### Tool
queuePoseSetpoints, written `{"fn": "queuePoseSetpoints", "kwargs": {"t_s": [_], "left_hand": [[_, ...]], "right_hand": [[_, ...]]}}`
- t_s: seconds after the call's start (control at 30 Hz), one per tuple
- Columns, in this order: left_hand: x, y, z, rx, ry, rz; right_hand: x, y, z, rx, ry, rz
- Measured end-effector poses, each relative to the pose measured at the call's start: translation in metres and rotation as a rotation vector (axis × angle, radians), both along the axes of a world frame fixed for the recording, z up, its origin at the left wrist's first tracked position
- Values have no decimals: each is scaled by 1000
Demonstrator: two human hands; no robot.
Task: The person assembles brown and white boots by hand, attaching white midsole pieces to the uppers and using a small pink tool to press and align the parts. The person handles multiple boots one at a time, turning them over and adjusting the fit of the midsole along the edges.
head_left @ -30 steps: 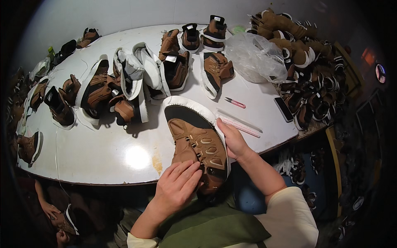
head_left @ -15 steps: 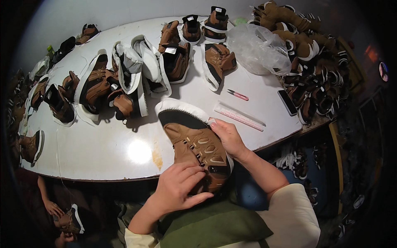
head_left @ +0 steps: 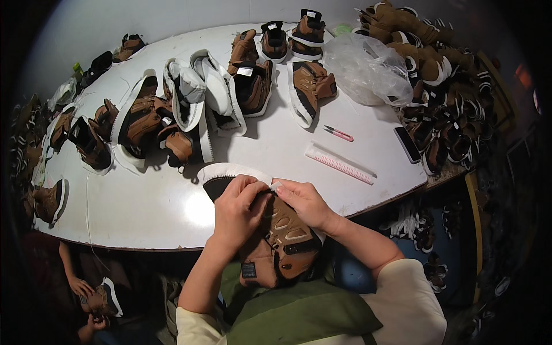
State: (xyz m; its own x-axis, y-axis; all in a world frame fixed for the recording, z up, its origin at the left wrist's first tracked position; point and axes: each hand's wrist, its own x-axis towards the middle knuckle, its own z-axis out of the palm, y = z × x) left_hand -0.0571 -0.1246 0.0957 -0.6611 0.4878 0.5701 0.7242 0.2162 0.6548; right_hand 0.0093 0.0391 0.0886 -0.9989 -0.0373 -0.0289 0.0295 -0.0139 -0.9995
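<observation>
A brown and black high-top shoe (head_left: pixel 280 229) with a white sole lies tilted across my lap at the table's edge, toe pointing away. My right hand (head_left: pixel 303 202) is closed on the sole's right side, thumb pressing near a small white piece at the edge. Over the toe area, my left hand (head_left: pixel 237 208) is closed in a pinch at the seam between upper and sole, close to the right thumb. Whatever sits between those fingertips is too small to make out. Part of the black toe is hidden under my left hand.
Several brown shoes (head_left: pixel 140 123) and white-soled uppers (head_left: pixel 220 95) stand on the white table (head_left: pixel 132 201). A pink thread cutter (head_left: pixel 339 133), a clear ruler (head_left: pixel 340 163), a phone (head_left: pixel 407 144) and a plastic bag (head_left: pixel 368 69) lie rightward. Shoes heap at far right; another person's hands (head_left: pixel 80 286) hold a shoe at lower left.
My left hand has moved from the shoe's ankle area up to the toe edge and now pinches beside my right thumb. The shoe has shifted toward me and slightly left.
</observation>
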Motion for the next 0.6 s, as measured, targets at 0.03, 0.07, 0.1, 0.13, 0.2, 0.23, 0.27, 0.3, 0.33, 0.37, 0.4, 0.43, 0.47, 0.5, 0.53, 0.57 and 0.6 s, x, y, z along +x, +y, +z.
{"fn": "queuePoseSetpoints", "kwargs": {"t_s": [0.03,0.07,0.1,0.13,0.2,0.23,0.27,0.3,0.33,0.37,0.4,0.43,0.47,0.5,0.53,0.57,0.6], "left_hand": [[0,0,-1,-7,-3,-3],[-1,0,-1,-15,-6,-6],[-2,-1,-2,-22,-8,-8],[-3,-1,-2,-23,0,-23],[-4,-2,-1,-26,18,-51],[-5,-2,-1,12,-24,-54],[-6,-3,-2,49,-66,-57],[-7,-5,-2,86,-108,-60],[-10,-8,-5,112,-213,-70],[-13,-10,-9,175,-358,-77],[-14,-11,-12,237,-502,-84],[-14,-13,-12,322,-609,-108],[-14,-14,-12,345,-639,-101],[-14,-14,-12,368,-669,-94],[-13,-16,-11,391,-700,-84],[-15,-17,-16,295,-551,-59],[-12,-13,-15,270,-478,-82]], "right_hand": [[0,0,1,29,-5,16],[-1,1,0,33,-9,27],[-1,2,-2,36,-14,38],[-2,2,-3,40,-18,49],[-3,1,-2,3,-13,15],[-3,1,-1,-15,-11,-4],[-4,2,-4,-15,-16,-3],[-6,5,-8,-15,-22,-2],[-8,6,-7,-14,-26,1],[-9,6,-5,-24,-41,7],[-8,5,0,-35,-56,12],[-7,5,3,-47,-73,15],[-8,5,1,-55,-67,10],[-9,6,-2,-64,-62,6],[-10,6,-4,-74,-58,4],[-11,5,-4,-95,-61,2],[-11,4,-2,-116,-65,-1]]}}
